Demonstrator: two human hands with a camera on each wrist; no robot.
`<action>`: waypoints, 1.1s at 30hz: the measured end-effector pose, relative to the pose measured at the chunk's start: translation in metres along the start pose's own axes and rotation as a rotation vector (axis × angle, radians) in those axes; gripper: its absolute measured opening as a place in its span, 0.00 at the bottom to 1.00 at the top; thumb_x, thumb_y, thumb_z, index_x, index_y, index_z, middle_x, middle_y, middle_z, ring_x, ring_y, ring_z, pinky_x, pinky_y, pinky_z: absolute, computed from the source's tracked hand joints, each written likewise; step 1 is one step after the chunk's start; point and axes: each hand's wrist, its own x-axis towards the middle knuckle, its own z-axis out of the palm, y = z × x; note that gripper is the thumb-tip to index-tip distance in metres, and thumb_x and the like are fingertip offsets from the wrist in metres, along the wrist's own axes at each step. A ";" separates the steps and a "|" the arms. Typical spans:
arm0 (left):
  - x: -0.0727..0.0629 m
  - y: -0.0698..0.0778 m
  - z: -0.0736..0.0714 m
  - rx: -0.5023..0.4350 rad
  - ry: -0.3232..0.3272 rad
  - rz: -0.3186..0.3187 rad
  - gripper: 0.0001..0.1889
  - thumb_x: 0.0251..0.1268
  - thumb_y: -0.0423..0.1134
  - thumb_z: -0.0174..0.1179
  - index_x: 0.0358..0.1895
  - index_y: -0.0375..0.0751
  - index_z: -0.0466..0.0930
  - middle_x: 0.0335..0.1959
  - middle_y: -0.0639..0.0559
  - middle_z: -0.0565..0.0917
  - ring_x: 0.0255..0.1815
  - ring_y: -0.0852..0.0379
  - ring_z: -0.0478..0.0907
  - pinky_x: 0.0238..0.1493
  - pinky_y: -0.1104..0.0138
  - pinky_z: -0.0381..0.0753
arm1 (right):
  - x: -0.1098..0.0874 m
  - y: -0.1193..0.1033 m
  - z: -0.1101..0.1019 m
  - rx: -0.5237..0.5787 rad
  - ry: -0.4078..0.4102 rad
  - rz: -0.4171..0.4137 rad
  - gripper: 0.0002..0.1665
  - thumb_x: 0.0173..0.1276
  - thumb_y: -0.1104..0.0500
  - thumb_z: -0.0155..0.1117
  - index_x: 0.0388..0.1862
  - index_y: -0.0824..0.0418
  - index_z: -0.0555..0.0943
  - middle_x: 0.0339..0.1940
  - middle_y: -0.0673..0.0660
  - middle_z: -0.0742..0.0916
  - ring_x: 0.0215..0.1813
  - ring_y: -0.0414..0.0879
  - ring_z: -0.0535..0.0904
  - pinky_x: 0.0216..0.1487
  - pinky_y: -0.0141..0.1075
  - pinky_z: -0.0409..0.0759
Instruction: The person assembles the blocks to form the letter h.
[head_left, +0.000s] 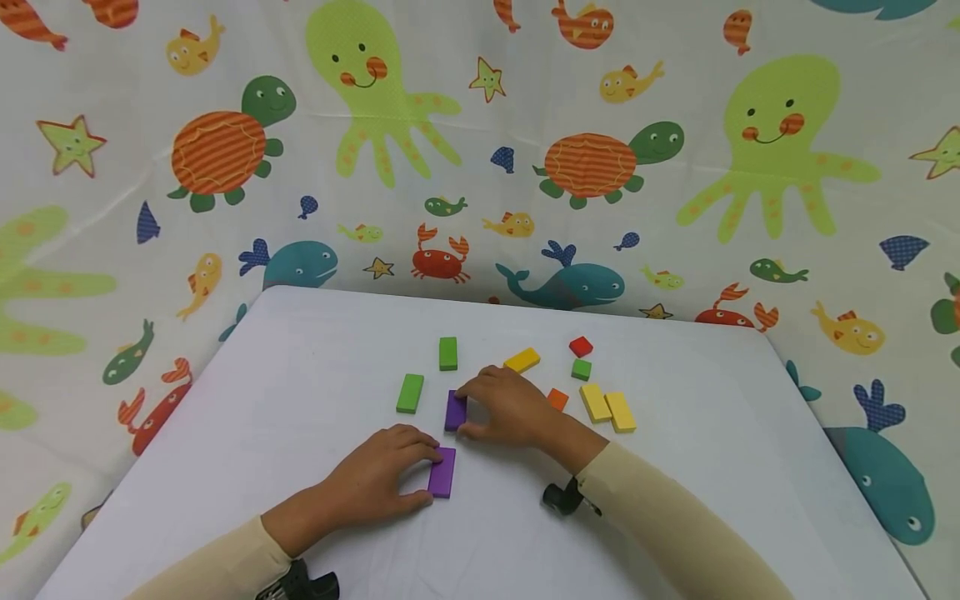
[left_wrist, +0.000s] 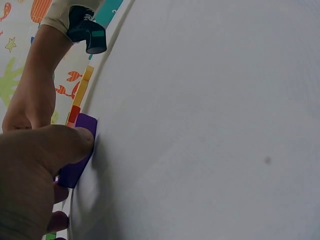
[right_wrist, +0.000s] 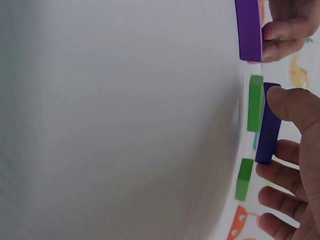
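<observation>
Near the middle of the white bench (head_left: pixel 322 367), two purple blocks lie one beyond the other: the nearer purple block (head_left: pixel 442 473) in the left hand (head_left: pixel 386 475), the farther purple block (head_left: pixel 453 412) in the right hand (head_left: pixel 510 406). Each grip is partly closed, pinching its block lengthwise — thumb at the near end, fingers at the far end. Whether either is lifted at all, I cannot tell. Both blocks look stiff and light, hard to damage, and probably smooth enough to skid if pushed from above. The opposite ends seem a sound place to take hold; the long edges should serve too — though a green block (head_left: pixel 409 393) near the farther one's left side would leave fingers less room there.
</observation>
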 end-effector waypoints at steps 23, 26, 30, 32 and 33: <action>-0.001 -0.002 0.001 -0.004 0.067 0.059 0.23 0.55 0.50 0.77 0.53 0.50 0.85 0.58 0.58 0.81 0.62 0.56 0.76 0.62 0.54 0.77 | -0.003 -0.015 0.004 -0.026 -0.072 0.001 0.34 0.67 0.34 0.69 0.66 0.49 0.82 0.57 0.45 0.86 0.64 0.43 0.74 0.67 0.40 0.74; -0.001 -0.002 0.000 -0.004 0.064 0.059 0.22 0.55 0.50 0.77 0.53 0.50 0.85 0.58 0.57 0.81 0.62 0.55 0.76 0.62 0.54 0.77 | -0.003 -0.015 0.005 -0.029 -0.077 -0.004 0.34 0.67 0.34 0.68 0.66 0.50 0.81 0.58 0.44 0.85 0.64 0.43 0.74 0.68 0.40 0.73; -0.001 -0.001 0.000 -0.005 0.047 0.042 0.23 0.56 0.50 0.77 0.54 0.50 0.85 0.59 0.56 0.80 0.62 0.54 0.76 0.62 0.54 0.77 | -0.004 -0.015 0.006 -0.021 -0.082 -0.019 0.34 0.67 0.34 0.68 0.66 0.50 0.81 0.58 0.44 0.85 0.64 0.42 0.74 0.68 0.39 0.73; -0.001 0.000 -0.001 -0.004 0.036 0.028 0.23 0.56 0.50 0.77 0.54 0.50 0.85 0.60 0.55 0.80 0.63 0.53 0.75 0.63 0.54 0.77 | -0.004 -0.015 0.006 -0.020 -0.084 -0.028 0.33 0.68 0.35 0.68 0.66 0.50 0.81 0.58 0.44 0.85 0.64 0.42 0.74 0.67 0.39 0.73; -0.001 0.000 -0.001 -0.004 0.031 0.021 0.23 0.56 0.51 0.77 0.54 0.51 0.85 0.61 0.54 0.79 0.63 0.53 0.75 0.63 0.54 0.77 | -0.004 -0.015 0.005 -0.021 -0.084 -0.030 0.33 0.68 0.35 0.68 0.66 0.50 0.81 0.58 0.44 0.85 0.64 0.42 0.74 0.67 0.39 0.73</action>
